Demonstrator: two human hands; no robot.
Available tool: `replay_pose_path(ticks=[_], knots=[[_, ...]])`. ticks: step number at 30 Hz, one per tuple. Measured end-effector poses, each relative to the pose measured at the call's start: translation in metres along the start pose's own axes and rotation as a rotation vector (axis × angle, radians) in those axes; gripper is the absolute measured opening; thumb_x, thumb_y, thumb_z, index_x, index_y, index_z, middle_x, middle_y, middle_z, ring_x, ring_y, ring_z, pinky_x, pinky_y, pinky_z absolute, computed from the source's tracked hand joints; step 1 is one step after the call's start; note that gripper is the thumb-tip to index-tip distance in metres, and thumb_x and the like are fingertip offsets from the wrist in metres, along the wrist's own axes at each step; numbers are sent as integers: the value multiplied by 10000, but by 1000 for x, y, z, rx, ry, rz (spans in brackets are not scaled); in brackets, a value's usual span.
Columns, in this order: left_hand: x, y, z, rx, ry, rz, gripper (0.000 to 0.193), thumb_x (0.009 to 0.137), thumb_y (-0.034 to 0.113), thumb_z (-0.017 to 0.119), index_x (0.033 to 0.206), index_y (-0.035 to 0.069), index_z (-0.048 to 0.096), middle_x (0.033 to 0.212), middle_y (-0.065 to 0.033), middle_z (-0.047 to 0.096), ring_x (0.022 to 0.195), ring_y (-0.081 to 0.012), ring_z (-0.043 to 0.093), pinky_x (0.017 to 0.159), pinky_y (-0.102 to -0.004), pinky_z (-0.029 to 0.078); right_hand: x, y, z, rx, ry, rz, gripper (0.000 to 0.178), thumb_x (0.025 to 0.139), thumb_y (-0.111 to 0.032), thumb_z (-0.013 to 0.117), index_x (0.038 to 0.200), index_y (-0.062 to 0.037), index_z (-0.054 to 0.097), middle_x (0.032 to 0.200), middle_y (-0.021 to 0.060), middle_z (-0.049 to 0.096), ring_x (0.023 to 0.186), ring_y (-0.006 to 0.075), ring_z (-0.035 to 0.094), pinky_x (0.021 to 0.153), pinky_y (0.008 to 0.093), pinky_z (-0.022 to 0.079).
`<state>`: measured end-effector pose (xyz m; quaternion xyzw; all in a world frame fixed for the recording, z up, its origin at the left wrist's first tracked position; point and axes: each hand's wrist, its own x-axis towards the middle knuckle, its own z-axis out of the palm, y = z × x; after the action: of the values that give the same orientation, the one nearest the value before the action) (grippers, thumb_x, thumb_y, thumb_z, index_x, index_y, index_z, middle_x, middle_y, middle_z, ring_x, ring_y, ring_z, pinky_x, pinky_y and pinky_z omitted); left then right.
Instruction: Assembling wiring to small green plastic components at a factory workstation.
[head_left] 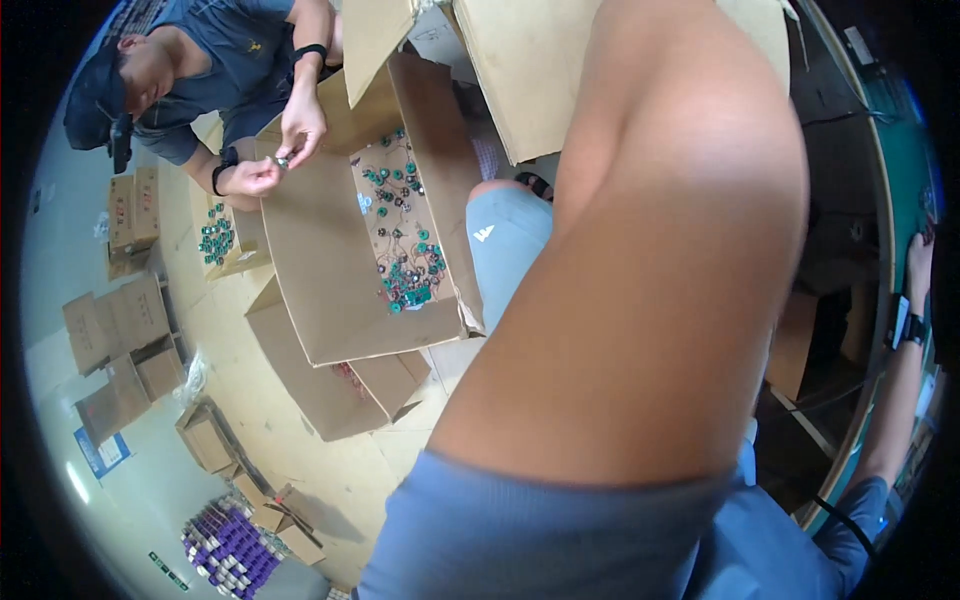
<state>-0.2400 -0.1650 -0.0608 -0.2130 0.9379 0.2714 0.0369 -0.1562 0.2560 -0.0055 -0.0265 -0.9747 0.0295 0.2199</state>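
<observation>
Left hand is out of view; right hand (919, 262), far right, is too blurred to tell its grip. The raised arm (630, 320), mid-frame, might bump the upper-centre carton (325, 250), tangling its wired parts (408, 290); the dark piece (928, 235) at the right hand, if loosely held, might slip.

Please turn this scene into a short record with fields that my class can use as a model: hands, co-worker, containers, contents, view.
Left hand: not in view
Right hand: at the green bench on the far right; its grip cannot be made out
Co-worker: wears a dark cap; both hands together at a small part
Main container: open cardboard carton
Contents: green round pieces with thin wires
Lower left: purple and white stack
View: a bare arm, close up, blocks much of the middle
</observation>
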Motion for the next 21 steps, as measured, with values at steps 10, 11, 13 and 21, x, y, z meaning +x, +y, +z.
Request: replay_pose_path(ticks=[10,11,13,21], knots=[[29,98,-36,-179,272,236,207,851,175,613,965,50,732,1042,-199,706,1015,-337,679,901,-393,544,4,242,-19,195,57,168,417,1021,-83,465,1438,-93,446,1417,129,504,1268,231,529,1072,355,427],[31,95,-35,-169,322,275,222,861,188,608,987,42,719,1052,-194,703,1012,-339,677,900,-398,543,-7,238,-21,214,71,179,417,1021,-83,465,1438,-93,446,1417,129,504,1268,231,529,1072,355,427],[32,90,-39,-112,289,241,260,875,216,598,1056,59,700,1088,-185,695,1035,-338,665,917,-404,529,-21,209,-25,179,122,86,575,1048,-477,325,1505,-132,376,1442,120,476,1323,252,457,1114,387,342],[-50,87,-65,-441,652,981,301,863,53,590,1158,4,623,941,-133,673,859,-245,672,800,-351,537,-116,0,-91,858,-277,-330,420,763,136,609,1140,-49,597,1147,165,563,1066,317,564,918,388,474]])
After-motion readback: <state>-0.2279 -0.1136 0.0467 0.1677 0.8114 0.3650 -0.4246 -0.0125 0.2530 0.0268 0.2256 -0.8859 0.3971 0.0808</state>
